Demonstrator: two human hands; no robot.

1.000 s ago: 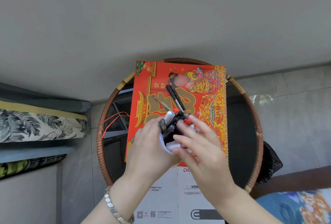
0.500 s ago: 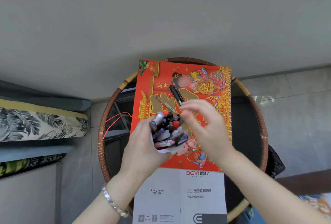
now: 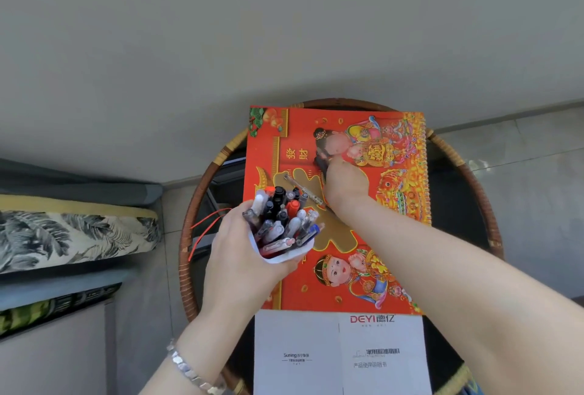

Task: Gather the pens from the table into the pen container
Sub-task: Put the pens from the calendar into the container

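My left hand (image 3: 240, 255) holds a white pen container (image 3: 284, 256) above the table's left side, tilted toward me. Several pens (image 3: 281, 217) with black, red, grey and blue caps fill it. My right hand (image 3: 343, 186) reaches onto the red calendar (image 3: 341, 281), its fingers down on a black pen (image 3: 320, 163) whose end sticks out beyond the fingertips. A thin clear pen (image 3: 301, 187) lies slanted on the calendar, just left of my right hand.
The round glass table has a woven rattan rim (image 3: 189, 230). A white booklet (image 3: 341, 353) lies at its near edge. Red cords (image 3: 205, 227) hang at the left. A leaf-print cushion (image 3: 72, 233) is at far left, a grey wall behind.
My right hand left the container and reached forward onto the black pen on the calendar. My left hand kept the container, shifting it slightly left.
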